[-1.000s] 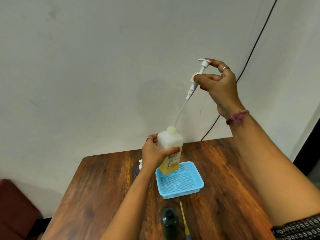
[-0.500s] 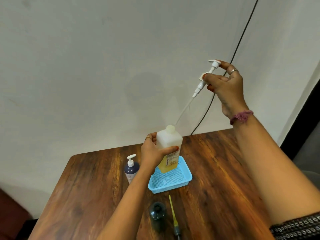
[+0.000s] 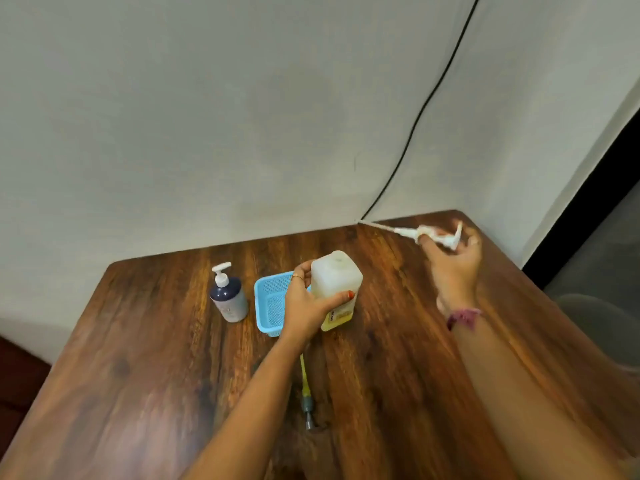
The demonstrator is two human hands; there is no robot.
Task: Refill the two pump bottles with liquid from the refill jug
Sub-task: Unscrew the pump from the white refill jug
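My left hand [image 3: 306, 306] grips a square translucent jug [image 3: 335, 289] with yellow liquid low inside; its neck is uncapped and it stands upright by the blue basket [image 3: 268, 301]. My right hand [image 3: 453, 268], blurred, holds a white pump head [image 3: 427, 233] low over the table's far right corner, its dip tube pointing left toward the wall. A dark blue pump bottle [image 3: 229, 296] with a white pump stands left of the basket. My left forearm covers the spot where a dark open bottle stood earlier.
A yellow dip tube with a grey pump piece [image 3: 306, 393] lies on the wooden table [image 3: 138, 358] near my left forearm. A black cable [image 3: 415, 119] runs down the wall to the table's back edge. A dark gap [image 3: 588, 188] lies right of the table.
My right hand has dropped from high above the jug to the table's far right corner, drawing the pump and its tube clear of the jug. The view has tilted down.
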